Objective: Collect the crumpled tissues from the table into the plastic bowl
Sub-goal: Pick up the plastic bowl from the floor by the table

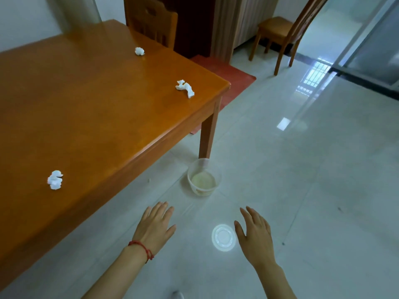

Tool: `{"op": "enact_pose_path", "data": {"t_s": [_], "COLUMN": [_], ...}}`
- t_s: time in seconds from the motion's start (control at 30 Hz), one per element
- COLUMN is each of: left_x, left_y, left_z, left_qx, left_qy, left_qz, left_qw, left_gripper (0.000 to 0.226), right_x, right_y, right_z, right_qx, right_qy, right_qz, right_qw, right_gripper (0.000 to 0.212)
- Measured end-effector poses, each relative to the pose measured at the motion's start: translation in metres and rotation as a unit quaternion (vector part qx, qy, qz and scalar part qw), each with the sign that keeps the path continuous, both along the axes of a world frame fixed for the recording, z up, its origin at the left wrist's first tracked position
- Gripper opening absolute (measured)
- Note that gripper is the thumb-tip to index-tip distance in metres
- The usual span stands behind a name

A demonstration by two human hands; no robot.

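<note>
Three crumpled white tissues lie on the orange wooden table (90, 108): a near tissue (55, 180) at the left, a twisted tissue (185, 88) close to the table's right corner, and a far tissue (139, 51). The clear plastic bowl (204, 177) stands on the tiled floor beside the table leg, with nothing in it. My left hand (155, 225) and my right hand (254, 235) hover over the floor just short of the bowl, both flat with fingers apart and holding nothing.
A round clear lid (223, 237) lies on the floor between my hands. The table leg (209, 132) stands just behind the bowl. A wooden chair (151, 22) is tucked at the table's far end, another chair (287, 33) stands at the back right. A red mat (228, 72) lies past the table.
</note>
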State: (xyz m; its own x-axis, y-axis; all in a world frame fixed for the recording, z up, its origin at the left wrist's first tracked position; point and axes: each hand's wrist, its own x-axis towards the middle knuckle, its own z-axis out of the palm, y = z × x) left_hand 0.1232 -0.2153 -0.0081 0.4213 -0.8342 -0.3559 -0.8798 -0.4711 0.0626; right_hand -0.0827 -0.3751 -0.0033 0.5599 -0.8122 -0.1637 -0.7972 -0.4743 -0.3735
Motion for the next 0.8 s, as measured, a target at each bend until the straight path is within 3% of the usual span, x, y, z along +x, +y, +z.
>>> {"op": "enact_pose_path", "data": {"t_s": [0.23, 0.37, 0.5, 0.63, 0.8], "left_x": [0.039, 0.058, 0.071, 0.086, 0.104], "left_y": [-0.064, -0.104, -0.147, -0.184, -0.229], "left_z": [-0.016, -0.028, -0.037, -0.064, -0.106], "left_qx": [-0.004, -0.039, -0.034, -0.044, -0.016], "left_qy": [-0.023, -0.039, 0.035, 0.049, 0.041], "left_qz": [-0.011, 0.004, 0.060, 0.079, 0.055], "left_qw": [1.000, 0.998, 0.997, 0.995, 0.998], "left_gripper": [0.047, 0.049, 0.055, 0.050, 0.052], "right_x": [0.029, 0.050, 0.075, 0.093, 0.111], "right_y": [-0.053, -0.097, -0.144, -0.183, -0.222], "right_z": [-0.007, -0.021, -0.034, -0.053, -0.100], "right_qx": [0.028, 0.033, 0.040, 0.055, 0.082], "right_qy": [0.015, 0.004, 0.000, 0.000, 0.016], "right_qz": [-0.020, -0.001, 0.018, 0.047, 0.051], "right_qw": [0.999, 0.999, 0.999, 0.997, 0.995], "right_gripper": [0.073, 0.064, 0.071, 0.085, 0.071]}}
